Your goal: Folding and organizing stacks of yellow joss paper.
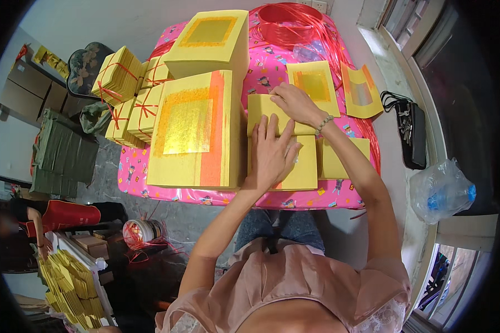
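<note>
My left hand (273, 154) lies flat with fingers spread on a sheet of yellow joss paper (305, 162), holding it down on a stack. Beyond it, my right hand (297, 104) has its fingers bent and close together at the upper part of a folded sheet (258, 109). The fingertips press on this paper; what is under the palm is hidden. A tall stack of joss paper (188, 127) with gold squares and an orange band stands left of my left hand. More yellow sheets (347, 159) lie beside my right forearm.
Behind stands another tall stack (208, 34). Bundles tied with red ribbon (145, 111) sit left on the pink tablecloth (133, 177). Red strips (344, 50) trail from a red ring-shaped bundle (290, 25). A bagged bottle (443, 191) and black pouch (410, 133) lie right. Another person's arm (37, 228) reaches over yellow bundles.
</note>
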A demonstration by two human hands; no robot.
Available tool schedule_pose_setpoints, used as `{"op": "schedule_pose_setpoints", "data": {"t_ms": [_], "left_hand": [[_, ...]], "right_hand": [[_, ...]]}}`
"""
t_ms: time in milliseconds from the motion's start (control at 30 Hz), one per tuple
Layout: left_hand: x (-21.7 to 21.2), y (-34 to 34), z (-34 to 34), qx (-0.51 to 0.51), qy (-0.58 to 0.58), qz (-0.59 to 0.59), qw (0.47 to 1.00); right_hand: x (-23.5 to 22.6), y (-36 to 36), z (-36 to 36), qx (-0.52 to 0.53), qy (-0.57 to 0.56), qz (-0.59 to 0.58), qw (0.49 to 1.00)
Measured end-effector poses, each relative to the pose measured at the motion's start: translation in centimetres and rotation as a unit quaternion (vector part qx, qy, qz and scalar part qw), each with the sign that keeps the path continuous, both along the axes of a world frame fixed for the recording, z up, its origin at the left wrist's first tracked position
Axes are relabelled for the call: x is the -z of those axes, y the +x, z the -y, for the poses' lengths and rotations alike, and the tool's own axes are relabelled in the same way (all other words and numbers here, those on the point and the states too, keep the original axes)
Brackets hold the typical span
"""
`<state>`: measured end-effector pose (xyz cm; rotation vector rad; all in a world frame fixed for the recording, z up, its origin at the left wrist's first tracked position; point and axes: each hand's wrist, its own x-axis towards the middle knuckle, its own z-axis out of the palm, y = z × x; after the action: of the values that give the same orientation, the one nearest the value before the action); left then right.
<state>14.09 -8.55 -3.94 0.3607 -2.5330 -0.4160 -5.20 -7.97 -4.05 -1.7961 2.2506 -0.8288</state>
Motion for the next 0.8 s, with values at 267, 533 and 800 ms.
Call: {"op": "schedule_pose_setpoints", "data": {"t_ms": [267, 533, 800], "left_hand": [[0.3, 0.1, -0.1, -0.002, 0.021, 0.000, 1.000], [0.9, 0.3, -0.1, 0.008, 0.029, 0.000, 1.000], [1.5, 0.4, 0.7, 0.022, -0.012, 0.041, 0.999]], "right_hand": [[0.0, 0.5, -1.1, -0.008, -0.086, -0.009, 0.996], [-0.4, 5.9, -9.8, 0.007, -0.028, -0.085, 0.996], [0.1, 7.1, -12.4, -0.004, 0.013, -0.110, 0.994]]}}
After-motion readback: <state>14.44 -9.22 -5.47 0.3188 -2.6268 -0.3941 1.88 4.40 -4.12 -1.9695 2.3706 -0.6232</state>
